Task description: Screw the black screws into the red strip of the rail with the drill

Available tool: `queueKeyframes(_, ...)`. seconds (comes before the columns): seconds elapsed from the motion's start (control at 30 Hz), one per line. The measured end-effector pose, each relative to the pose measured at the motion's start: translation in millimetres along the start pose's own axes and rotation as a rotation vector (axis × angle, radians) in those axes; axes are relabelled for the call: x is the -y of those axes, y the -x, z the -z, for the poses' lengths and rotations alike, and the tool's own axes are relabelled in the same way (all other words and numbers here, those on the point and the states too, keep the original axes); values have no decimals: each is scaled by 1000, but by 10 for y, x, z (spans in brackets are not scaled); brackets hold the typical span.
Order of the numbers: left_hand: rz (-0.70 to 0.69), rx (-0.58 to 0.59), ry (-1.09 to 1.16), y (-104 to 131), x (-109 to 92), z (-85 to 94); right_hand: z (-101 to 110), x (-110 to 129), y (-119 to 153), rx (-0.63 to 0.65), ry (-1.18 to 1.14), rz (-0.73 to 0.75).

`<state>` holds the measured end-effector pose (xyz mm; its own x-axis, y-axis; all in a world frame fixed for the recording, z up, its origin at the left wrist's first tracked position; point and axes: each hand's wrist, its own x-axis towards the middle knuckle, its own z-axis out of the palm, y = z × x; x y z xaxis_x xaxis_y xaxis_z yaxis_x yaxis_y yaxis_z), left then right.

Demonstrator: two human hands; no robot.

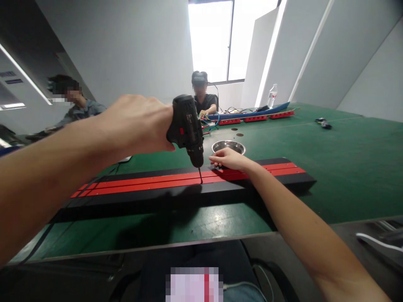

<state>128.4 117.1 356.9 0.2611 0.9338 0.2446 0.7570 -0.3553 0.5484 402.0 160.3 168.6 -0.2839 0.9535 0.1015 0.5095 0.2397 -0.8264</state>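
My left hand [141,121] is wrapped round a black power drill [189,126], which points down. The tip of its long bit meets the near edge of the red strip [116,184] on a long black bar [151,195] lying across the table. My right hand [229,159] hovers over the far side of the bar, just right of the drill, its fingers bent together; what they hold, if anything, is too small to make out. Behind it stands a round metal bowl [242,147], partly hidden by this hand.
Across the green table [340,155], a person [206,100] sits by a blue bar [277,110] with red blocks and wires. Another person [83,107] is at the left. A bottle [272,95] and a small dark object [323,123] stand farther right. A cable crosses the bar's left end.
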Motion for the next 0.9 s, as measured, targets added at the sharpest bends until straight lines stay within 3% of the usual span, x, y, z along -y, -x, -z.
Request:
queueKeyframes(0.1, -252, -89, -290, 39, -22, -120, -1, 6, 0, 3, 32, 5)
queueKeyframes(0.2, -352, -137, -503, 54, -73, -145, -6, 18, 10, 4, -16, -30)
queueKeyframes(0.37, -380, -91, -785, 91, -150, -124, -9, 69, 41, -36, -44, -31)
queueKeyframes(0.5, -356, -86, -903, 97, -162, -141, 43, 187, 102, -21, 126, -26)
queueKeyframes(0.7, -340, -117, -894, 57, -122, -174, 263, 437, 285, 201, 560, -191)
queueKeyframes(0.9, -378, -96, -932, 58, -119, -147, 383, 524, 415, 435, 552, -287)
